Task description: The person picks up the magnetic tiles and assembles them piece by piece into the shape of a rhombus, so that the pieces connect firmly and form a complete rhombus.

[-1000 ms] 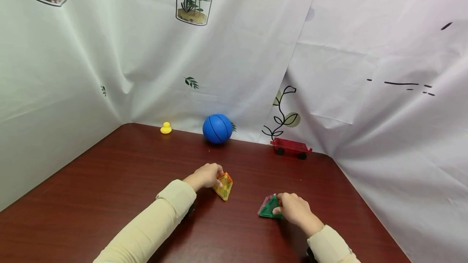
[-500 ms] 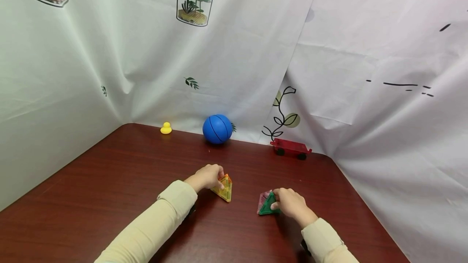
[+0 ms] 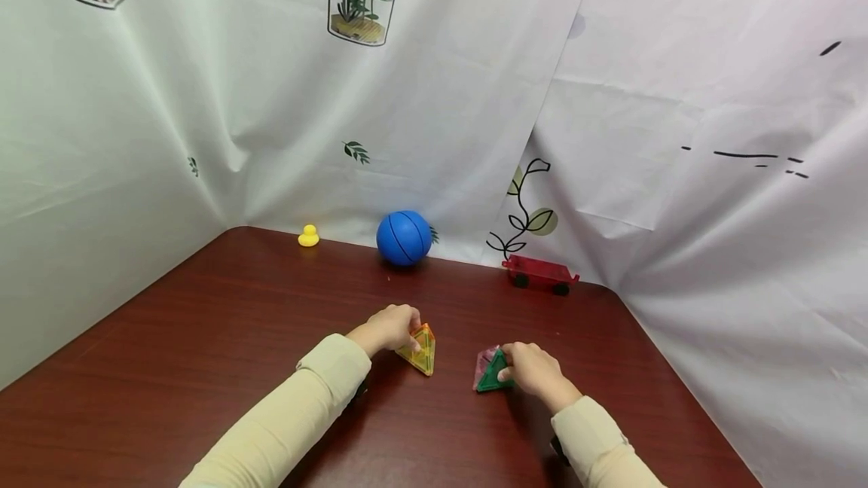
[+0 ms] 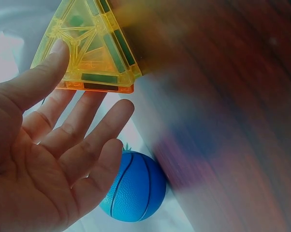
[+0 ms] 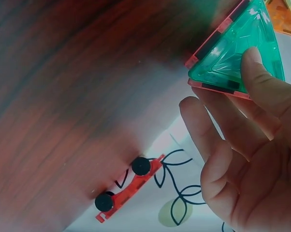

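Note:
My left hand (image 3: 388,327) pinches a pyramid of magnetic tiles (image 3: 426,358), yellow on the near side and orange behind. In the left wrist view the thumb presses the yellow triangular face (image 4: 104,58), with fingers behind and below the orange tile. To the right, my right hand (image 3: 534,369) holds a second tile pyramid (image 3: 492,376), green in front with pinkish-red tiles at its other sides. The right wrist view has the thumb on the green triangle (image 5: 215,65) and fingers behind it. The two pyramids face each other across a gap, low over the table.
Along the back of the dark red wooden table (image 3: 224,307) stand a yellow toy duck (image 3: 308,237), a blue ball (image 3: 404,238) and a red wheeled toy cart (image 3: 540,271). A white printed cloth (image 3: 291,119) hangs behind and at both sides.
My right hand has moved left and slightly away from me with the green and pinkish pyramid, narrowing the gap. My left hand has shifted slightly right, its yellow pyramid turning a little.

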`<state>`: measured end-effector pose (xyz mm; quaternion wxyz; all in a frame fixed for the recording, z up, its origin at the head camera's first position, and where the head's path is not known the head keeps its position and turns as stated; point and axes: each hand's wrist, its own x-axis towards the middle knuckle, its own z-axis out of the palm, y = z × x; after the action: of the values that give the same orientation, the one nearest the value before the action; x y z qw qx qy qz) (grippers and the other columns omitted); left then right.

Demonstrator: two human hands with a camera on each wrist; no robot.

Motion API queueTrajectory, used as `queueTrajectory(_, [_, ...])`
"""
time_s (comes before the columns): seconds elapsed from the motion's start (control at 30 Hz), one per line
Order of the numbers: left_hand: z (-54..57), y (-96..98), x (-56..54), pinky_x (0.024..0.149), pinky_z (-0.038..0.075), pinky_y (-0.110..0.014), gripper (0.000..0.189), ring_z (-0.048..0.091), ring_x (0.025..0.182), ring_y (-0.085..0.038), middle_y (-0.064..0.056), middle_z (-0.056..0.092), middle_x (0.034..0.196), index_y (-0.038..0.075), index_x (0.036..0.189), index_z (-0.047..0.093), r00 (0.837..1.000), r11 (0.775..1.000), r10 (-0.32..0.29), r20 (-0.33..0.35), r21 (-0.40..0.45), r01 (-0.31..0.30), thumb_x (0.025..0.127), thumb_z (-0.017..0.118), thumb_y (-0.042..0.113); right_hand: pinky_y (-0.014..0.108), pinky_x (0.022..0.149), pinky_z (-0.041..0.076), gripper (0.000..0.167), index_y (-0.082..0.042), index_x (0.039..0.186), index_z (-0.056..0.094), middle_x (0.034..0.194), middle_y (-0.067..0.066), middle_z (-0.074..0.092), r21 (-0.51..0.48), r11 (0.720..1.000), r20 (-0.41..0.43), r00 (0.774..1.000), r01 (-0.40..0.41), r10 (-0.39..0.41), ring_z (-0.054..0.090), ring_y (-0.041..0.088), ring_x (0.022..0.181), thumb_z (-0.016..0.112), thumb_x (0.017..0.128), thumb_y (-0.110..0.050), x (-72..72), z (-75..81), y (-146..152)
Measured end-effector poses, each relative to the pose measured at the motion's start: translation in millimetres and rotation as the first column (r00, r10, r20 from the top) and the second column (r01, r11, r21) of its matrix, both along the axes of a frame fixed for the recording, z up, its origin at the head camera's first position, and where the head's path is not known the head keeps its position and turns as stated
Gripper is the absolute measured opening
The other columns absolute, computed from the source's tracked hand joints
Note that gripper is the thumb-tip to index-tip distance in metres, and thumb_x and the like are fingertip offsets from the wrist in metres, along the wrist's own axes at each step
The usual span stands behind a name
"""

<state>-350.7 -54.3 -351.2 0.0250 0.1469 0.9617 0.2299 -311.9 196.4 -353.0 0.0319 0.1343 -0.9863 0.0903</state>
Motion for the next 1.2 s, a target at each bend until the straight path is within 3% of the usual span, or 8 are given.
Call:
queueTrajectory(0.3, [0.1,6.4,-0.2,0.061,0.039,-0.033,0.026,0.047,0.068,-0.016,0.003,0.052,0.074,0.015,0.08,0.055,1.0,1.0,-0.011,0.018,0.0,0.011,0.066,0.076,0.024,0.042,0.064,0.044,0.039,-0.008,0.106,0.061,0.094,0.005,0.061,-0.009,1.0,0.019,1.0,0.006,-0.005,0.055,0.026,0.088,0.071,0.071,-0.023,-4.1,-0.1,-3])
queueTrajectory(0.8, [-0.2,13.6,0.2,0.062,0.039,-0.034,0.026,0.047,0.069,-0.015,0.003,0.052,0.075,0.015,0.08,0.055,1.0,1.0,-0.019,0.022,-0.016,0.019,0.067,0.075,0.025,0.04,0.062,0.044,0.037,-0.009,0.106,0.061,0.092,0.004,0.06,-0.032,0.999,0.027,1.0,-0.005,0.006,0.055,0.024,0.085,0.07,0.072,-0.023,-8.7,-0.1,-11])
queueTrajectory(1.2, [0.7,15.1,0.6,0.062,0.039,-0.035,0.026,0.048,0.068,-0.016,0.003,0.051,0.073,0.014,0.079,0.055,0.999,0.999,-0.035,0.009,-0.014,0.035,0.067,0.075,0.025,0.035,0.054,0.041,0.027,-0.012,0.097,0.063,0.079,-0.001,0.056,-0.015,0.999,0.023,0.999,-0.042,0.042,0.052,0.017,0.071,0.07,0.073,-0.021,-10.0,0.5,-17])
